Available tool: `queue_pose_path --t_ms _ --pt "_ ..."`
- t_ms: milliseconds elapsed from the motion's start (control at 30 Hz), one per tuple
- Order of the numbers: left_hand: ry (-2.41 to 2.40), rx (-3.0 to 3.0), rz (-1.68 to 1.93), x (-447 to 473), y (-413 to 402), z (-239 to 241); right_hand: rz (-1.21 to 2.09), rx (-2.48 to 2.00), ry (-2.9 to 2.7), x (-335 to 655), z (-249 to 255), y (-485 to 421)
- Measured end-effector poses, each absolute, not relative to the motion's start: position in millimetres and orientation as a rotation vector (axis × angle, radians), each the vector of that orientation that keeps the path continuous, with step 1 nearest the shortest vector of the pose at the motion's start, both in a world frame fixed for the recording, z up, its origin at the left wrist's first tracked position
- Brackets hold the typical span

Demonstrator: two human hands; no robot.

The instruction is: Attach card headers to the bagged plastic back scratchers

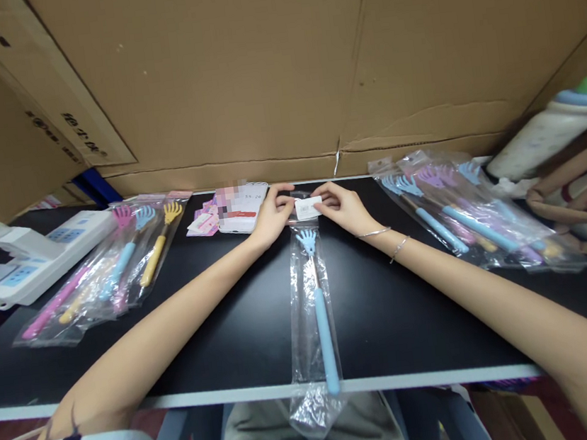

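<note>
left hand [272,217] and right hand [344,208] pinch a white label [307,208] atop a clear bag [304,333]. inside lies one blue back scratcher [324,327].

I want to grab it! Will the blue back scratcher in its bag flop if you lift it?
Probably not: the blue back scratcher looks like a stiff stick. Its clear bag likely droops; its end sags over the table edge. The glossy film may feel slippery.
</note>
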State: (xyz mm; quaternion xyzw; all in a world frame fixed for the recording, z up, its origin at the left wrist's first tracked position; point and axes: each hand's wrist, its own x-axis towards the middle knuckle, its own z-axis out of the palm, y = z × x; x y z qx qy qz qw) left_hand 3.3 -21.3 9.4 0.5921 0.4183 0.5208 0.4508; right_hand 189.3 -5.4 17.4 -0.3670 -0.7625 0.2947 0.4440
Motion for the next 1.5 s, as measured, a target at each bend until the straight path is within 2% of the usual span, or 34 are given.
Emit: queue_pose_path --t_ms 667,1500 --pt "1.063 1.518 1.252 2 -21 9 0.666 -1.156 -1.684 185 12 1" --pt "1.014 1.497 1.242 2 -23 13 0.81 -1.04 -1.719 182 9 4"
